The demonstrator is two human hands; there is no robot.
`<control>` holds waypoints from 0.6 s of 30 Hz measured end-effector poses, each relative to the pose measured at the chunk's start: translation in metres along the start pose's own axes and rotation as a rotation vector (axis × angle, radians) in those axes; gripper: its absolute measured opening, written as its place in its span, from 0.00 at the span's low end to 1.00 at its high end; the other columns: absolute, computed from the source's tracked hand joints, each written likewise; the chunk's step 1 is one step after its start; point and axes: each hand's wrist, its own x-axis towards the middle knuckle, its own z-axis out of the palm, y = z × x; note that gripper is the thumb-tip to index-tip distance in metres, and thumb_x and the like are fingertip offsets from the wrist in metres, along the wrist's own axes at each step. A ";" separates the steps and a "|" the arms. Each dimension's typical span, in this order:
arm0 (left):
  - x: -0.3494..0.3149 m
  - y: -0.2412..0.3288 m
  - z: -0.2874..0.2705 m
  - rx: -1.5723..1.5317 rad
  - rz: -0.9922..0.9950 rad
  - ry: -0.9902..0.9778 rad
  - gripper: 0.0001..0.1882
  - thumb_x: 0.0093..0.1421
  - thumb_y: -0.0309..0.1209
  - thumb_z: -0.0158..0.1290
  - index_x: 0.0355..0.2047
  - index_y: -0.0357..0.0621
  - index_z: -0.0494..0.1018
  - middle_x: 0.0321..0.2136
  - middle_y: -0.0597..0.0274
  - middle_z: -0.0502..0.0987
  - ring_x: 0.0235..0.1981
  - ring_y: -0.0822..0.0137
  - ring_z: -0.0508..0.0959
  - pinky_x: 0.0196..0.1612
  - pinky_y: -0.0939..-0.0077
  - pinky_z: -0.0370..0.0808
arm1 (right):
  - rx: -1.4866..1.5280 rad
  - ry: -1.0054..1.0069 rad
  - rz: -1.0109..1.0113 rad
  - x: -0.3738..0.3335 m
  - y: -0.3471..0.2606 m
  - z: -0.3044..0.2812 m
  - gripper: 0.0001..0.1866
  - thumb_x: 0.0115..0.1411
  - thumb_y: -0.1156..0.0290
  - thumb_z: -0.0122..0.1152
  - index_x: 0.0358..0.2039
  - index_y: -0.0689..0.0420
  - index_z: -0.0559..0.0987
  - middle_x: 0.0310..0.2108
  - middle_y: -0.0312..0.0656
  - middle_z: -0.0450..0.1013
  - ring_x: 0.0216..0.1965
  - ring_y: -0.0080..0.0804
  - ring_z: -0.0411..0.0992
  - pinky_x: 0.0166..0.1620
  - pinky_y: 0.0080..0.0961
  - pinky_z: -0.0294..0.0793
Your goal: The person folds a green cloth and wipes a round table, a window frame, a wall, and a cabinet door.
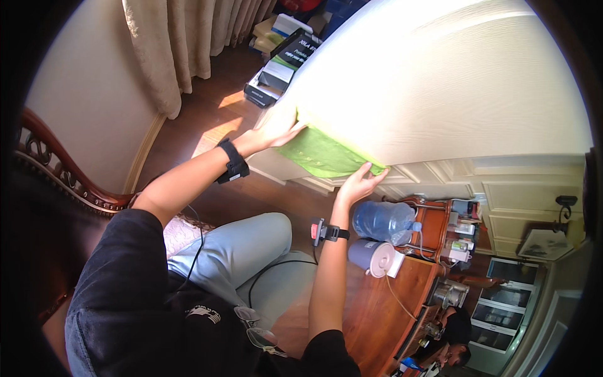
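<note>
A bright green cloth (330, 154) is stretched between my two hands at the near edge of a broad cream surface (440, 107), part of it hanging below that edge. My left hand (281, 129) grips its left end, fingers partly lost in glare. At the lower right corner of the cloth, my right hand (361, 185) pinches it between thumb and fingers. Each wrist wears a black strap, with a small device on the right one (325, 232). Glare washes out the surface beyond the cloth.
Boxes (276, 75) are stacked on the wooden floor beside a beige curtain (182, 44). To the right are a blue water bottle (383, 221), a grey-purple container (370, 256) and a wooden cabinet (370, 308). A carved chair (69, 169) stands left; another person (455, 336) is lower right.
</note>
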 end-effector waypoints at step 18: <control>0.265 0.305 -0.175 -0.063 0.276 0.192 0.35 0.57 0.50 0.52 0.54 0.32 0.65 0.46 0.38 0.73 0.48 0.42 0.75 0.54 0.57 0.71 | -0.332 0.308 -0.688 0.320 -0.296 -0.191 0.40 0.65 0.50 0.48 0.62 0.75 0.57 0.59 0.69 0.61 0.62 0.59 0.60 0.65 0.40 0.57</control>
